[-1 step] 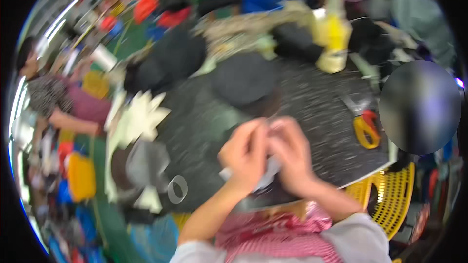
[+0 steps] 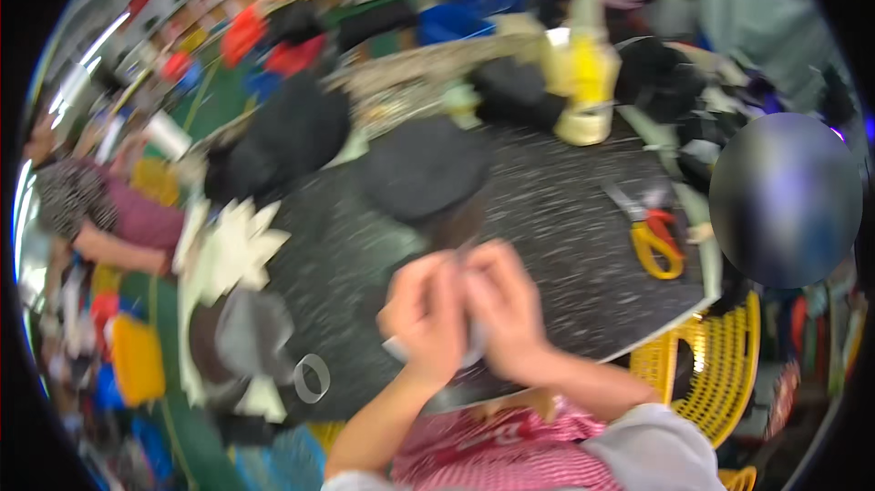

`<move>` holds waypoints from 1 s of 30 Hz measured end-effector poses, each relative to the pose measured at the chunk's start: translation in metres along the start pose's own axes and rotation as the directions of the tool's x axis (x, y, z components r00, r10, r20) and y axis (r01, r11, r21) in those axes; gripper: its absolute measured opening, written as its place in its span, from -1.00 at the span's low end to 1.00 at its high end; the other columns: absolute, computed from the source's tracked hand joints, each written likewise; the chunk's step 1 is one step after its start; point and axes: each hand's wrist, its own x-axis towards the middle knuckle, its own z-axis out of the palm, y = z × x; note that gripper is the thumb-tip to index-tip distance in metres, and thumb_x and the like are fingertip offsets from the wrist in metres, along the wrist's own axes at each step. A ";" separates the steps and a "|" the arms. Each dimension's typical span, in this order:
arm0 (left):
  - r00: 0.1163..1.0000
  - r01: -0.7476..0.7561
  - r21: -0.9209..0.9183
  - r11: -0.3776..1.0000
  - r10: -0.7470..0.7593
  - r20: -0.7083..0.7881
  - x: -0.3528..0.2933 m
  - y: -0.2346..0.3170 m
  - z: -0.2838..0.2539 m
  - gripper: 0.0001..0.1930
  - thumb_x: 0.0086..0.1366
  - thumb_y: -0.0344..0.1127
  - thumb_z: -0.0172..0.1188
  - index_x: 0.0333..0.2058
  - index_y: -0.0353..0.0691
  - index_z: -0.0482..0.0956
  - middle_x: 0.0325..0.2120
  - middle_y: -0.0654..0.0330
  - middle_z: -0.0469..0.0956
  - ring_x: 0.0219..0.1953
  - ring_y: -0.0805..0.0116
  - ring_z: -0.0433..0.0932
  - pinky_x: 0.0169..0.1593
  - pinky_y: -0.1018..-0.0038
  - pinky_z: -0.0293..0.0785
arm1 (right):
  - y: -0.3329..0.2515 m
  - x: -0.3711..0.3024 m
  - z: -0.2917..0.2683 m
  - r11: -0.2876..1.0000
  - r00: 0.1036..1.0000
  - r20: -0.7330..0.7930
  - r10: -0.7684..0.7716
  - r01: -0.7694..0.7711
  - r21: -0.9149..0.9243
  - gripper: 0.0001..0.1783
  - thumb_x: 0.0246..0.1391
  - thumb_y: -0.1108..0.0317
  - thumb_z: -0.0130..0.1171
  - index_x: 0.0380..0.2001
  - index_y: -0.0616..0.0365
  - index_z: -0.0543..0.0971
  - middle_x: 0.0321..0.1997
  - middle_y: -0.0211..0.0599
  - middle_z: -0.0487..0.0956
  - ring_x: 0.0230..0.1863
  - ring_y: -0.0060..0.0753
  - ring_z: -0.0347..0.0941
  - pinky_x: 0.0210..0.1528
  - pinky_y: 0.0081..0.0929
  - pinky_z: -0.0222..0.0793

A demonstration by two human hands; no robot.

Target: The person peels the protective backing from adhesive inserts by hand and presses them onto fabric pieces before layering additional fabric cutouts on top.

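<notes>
My left hand (image 2: 425, 316) and my right hand (image 2: 507, 309) are held together over the dark, streaked tabletop (image 2: 556, 218), fingers bent and fingertips meeting. Motion blur and the fingers hide what is pinched between them. A dark brown strip (image 2: 460, 220) runs from just beyond my fingertips to a round black fabric piece, cap-like (image 2: 424, 168), lying farther off. Something pale (image 2: 475, 345) shows low between my palms and wrists. Scissors (image 2: 658, 245) with orange and yellow handles lie to the right, apart from my hands.
On the left are pale pointed pieces (image 2: 239, 250), a grey rounded piece (image 2: 255, 332) and a clear ring (image 2: 312, 378). Black fabric heaps (image 2: 292, 140) and a yellow cone-shaped object (image 2: 588, 90) stand at the back. A yellow basket (image 2: 729, 382) sits at right; another person (image 2: 118, 209) is far left.
The whole view has shifted, so the table and things on it appear farther left and a little lower. My hands stay pressed together in much the same pose.
</notes>
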 end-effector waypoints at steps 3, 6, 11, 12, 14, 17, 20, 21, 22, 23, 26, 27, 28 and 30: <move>0.928 0.346 -0.490 0.800 -0.367 0.056 -0.011 0.026 -0.012 -0.87 0.36 -0.37 -0.01 -0.33 -0.30 0.45 -0.44 0.30 0.48 -0.41 0.62 0.41 -0.34 0.63 0.36 | -0.007 -0.011 0.009 0.982 0.992 0.034 -0.120 0.124 -0.146 -0.92 0.15 0.45 0.06 -0.34 0.25 0.45 -0.49 -0.26 0.46 -0.47 -0.56 0.36 -0.39 -0.57 0.33; 0.855 0.466 -0.640 0.611 -0.496 0.149 -0.004 0.030 -0.031 -0.84 0.38 -0.30 -0.02 -0.29 -0.28 0.43 -0.37 0.29 0.48 -0.33 0.60 0.43 -0.25 0.61 0.38 | -0.016 0.008 -0.030 0.924 1.000 0.004 0.027 -0.023 -0.383 -0.95 0.14 0.47 0.07 -0.34 0.22 0.49 -0.50 -0.27 0.46 -0.50 -0.61 0.33 -0.44 -0.56 0.32; 0.751 0.571 -0.662 0.485 -0.634 0.184 0.016 0.015 -0.078 -0.79 0.38 -0.21 -0.01 -0.17 -0.21 0.45 -0.28 0.28 0.51 -0.23 0.53 0.49 -0.16 0.54 0.44 | 0.007 0.023 -0.114 0.682 0.961 -0.272 0.048 -0.231 -0.694 -0.79 0.24 0.32 -0.03 -0.32 0.24 0.49 -0.59 -0.38 0.44 -0.53 -0.56 0.30 -0.45 -0.48 0.30; 0.760 0.568 -0.648 0.508 -0.626 0.176 0.021 0.009 -0.084 -0.75 0.38 -0.19 -0.03 -0.13 -0.21 0.47 -0.24 0.28 0.52 -0.20 0.52 0.49 -0.13 0.53 0.43 | 0.003 0.019 -0.136 0.688 0.957 -0.288 0.028 -0.228 -0.690 -0.73 0.29 0.30 -0.14 -0.23 0.24 0.51 -0.44 -0.34 0.55 -0.44 -0.52 0.41 -0.33 -0.49 0.36; 0.765 0.609 -0.525 0.595 -0.615 0.190 0.033 0.008 -0.088 -0.74 0.38 -0.21 -0.01 -0.12 -0.25 0.50 -0.27 0.27 0.54 -0.23 0.55 0.50 -0.15 0.56 0.43 | -0.016 -0.005 -0.131 0.825 0.993 0.095 0.066 -0.001 -0.565 -0.66 0.29 0.28 -0.18 -0.06 0.22 0.49 -0.09 -0.14 0.54 -0.04 -0.28 0.43 0.04 -0.40 0.30; 0.768 0.627 -0.228 0.745 -0.543 0.339 0.039 0.018 -0.102 -0.72 0.37 -0.25 0.01 -0.10 -0.31 0.54 -0.32 0.26 0.58 -0.31 0.58 0.50 -0.19 0.61 0.43 | -0.081 -0.031 -0.098 0.851 0.166 0.835 0.524 -0.153 -0.503 -0.38 0.11 0.03 0.13 0.13 0.19 0.37 0.15 -0.08 0.41 0.23 -0.17 0.27 0.28 -0.18 0.12; 0.669 0.334 0.214 0.918 -0.391 0.632 0.035 0.044 -0.107 -0.73 0.32 -0.30 0.07 -0.09 -0.31 0.55 -0.42 0.20 0.61 -0.48 0.59 0.52 -0.42 0.62 0.45 | -0.052 -0.045 -0.065 0.836 0.463 0.798 0.387 -0.541 -0.092 -0.28 0.06 0.00 0.19 0.19 0.17 0.27 0.20 -0.09 0.34 0.24 -0.14 0.26 0.25 -0.10 0.17; 0.772 -0.004 0.030 1.000 -0.016 0.635 0.011 0.034 -0.097 -0.74 0.30 -0.32 0.08 -0.11 -0.32 0.55 -0.39 0.11 0.61 -0.50 0.51 0.57 -0.48 0.51 0.47 | -0.021 -0.052 -0.059 0.664 0.483 0.788 0.381 -0.736 0.130 -0.28 0.08 0.03 0.17 0.21 0.15 0.23 0.21 -0.11 0.32 0.23 -0.13 0.26 0.24 -0.10 0.19; 0.640 -0.207 0.024 0.978 0.117 0.759 0.001 0.041 -0.094 -0.74 0.24 -0.30 0.16 -0.15 -0.32 0.57 -0.37 0.09 0.62 -0.48 0.41 0.61 -0.46 0.45 0.49 | 0.005 -0.056 -0.054 0.417 0.504 0.774 0.382 -0.842 0.343 -0.28 0.10 0.05 0.16 0.23 0.13 0.19 0.21 -0.14 0.30 0.23 -0.13 0.26 0.23 -0.11 0.21; 0.538 -0.140 0.087 0.986 0.002 0.843 -0.008 0.049 -0.095 -0.71 0.17 -0.31 0.24 -0.16 -0.32 0.56 -0.37 0.11 0.62 -0.48 0.42 0.61 -0.46 0.49 0.49 | -0.017 -0.041 -0.046 -0.015 0.326 0.769 0.550 -0.917 0.399 -0.36 0.15 0.05 0.09 0.21 0.09 0.21 0.18 -0.18 0.32 0.21 -0.19 0.28 0.22 -0.12 0.23; 0.692 0.144 -0.166 0.976 0.020 0.721 -0.005 0.026 -0.113 -0.57 -0.03 -0.29 0.42 -0.18 -0.31 0.52 -0.37 0.15 0.60 -0.52 0.46 0.55 -0.47 0.58 0.44 | -0.022 -0.038 -0.029 0.297 0.371 0.679 0.633 -0.927 0.230 -0.32 0.23 -0.03 -0.10 0.28 0.11 0.12 0.26 -0.23 0.26 0.23 -0.31 0.24 0.23 -0.26 0.21; 0.678 0.464 -0.097 0.880 -0.283 0.678 0.007 0.021 -0.128 -0.47 -0.11 -0.28 0.48 -0.16 -0.32 0.46 -0.31 0.17 0.56 -0.44 0.45 0.52 -0.40 0.58 0.41 | -0.023 -0.032 -0.033 0.359 0.332 0.774 0.539 -0.922 0.145 -0.30 0.25 -0.01 -0.14 0.32 0.12 0.03 0.31 -0.20 0.19 0.29 -0.33 0.15 0.30 -0.34 0.08; 0.783 0.386 -0.174 0.906 -0.222 0.580 0.008 0.004 -0.130 -0.35 -0.05 -0.03 0.43 -0.10 -0.34 0.40 -0.20 0.13 0.48 -0.22 0.38 0.50 -0.17 0.49 0.41 | -0.024 -0.034 -0.033 0.412 0.324 0.803 0.500 -0.905 0.108 -0.30 0.27 0.03 -0.15 0.34 0.14 -0.01 0.34 -0.18 0.15 0.33 -0.34 0.07 0.35 -0.37 -0.06; 0.618 0.615 -0.294 0.732 -0.216 0.756 -0.009 -0.019 -0.124 -0.22 0.01 0.23 0.28 -0.04 -0.35 0.33 -0.13 0.14 0.43 -0.05 0.36 0.42 0.04 0.43 0.29 | -0.041 -0.026 -0.028 0.463 0.224 0.827 0.516 -0.885 -0.050 -0.30 0.27 0.04 -0.18 0.34 0.14 -0.04 0.35 -0.19 0.13 0.35 -0.33 0.03 0.36 -0.38 -0.11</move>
